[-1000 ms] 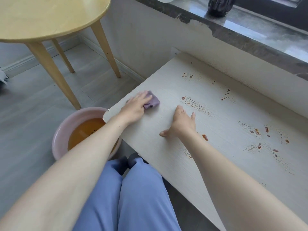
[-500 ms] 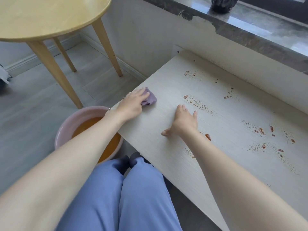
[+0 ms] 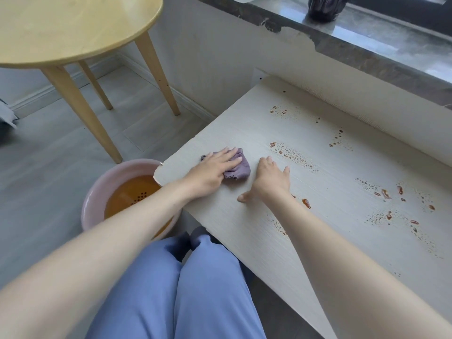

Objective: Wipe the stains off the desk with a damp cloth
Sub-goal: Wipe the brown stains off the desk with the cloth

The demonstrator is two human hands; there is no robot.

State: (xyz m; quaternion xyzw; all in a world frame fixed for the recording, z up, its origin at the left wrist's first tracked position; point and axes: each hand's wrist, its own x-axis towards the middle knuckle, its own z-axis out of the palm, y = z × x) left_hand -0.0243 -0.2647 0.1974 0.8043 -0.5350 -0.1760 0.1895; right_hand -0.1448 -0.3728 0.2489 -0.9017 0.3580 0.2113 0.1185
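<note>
A pale wood-grain desk (image 3: 244, 133) runs from the centre to the right edge of the view. Reddish-brown stains (image 3: 293, 156) spot it in several patches, more of them further right (image 3: 391, 194). A crumpled purple cloth (image 3: 238, 168) lies near the desk's left end. My left hand (image 3: 212, 170) presses flat on the cloth with straight fingers. Just right of the cloth, my right hand (image 3: 270, 179) rests flat on the bare desk with fingers spread, holding nothing.
A pink basin (image 3: 97, 192) of brown water stands on the floor under the desk's left corner. A round wooden table (image 3: 73, 30) stands at the back left. A dark stone sill (image 3: 367, 33) with a black pot (image 3: 325, 7) runs behind the desk.
My left hand has slid the cloth back toward me and to the right, closer to my right hand. My right hand has stayed planted on the desk.
</note>
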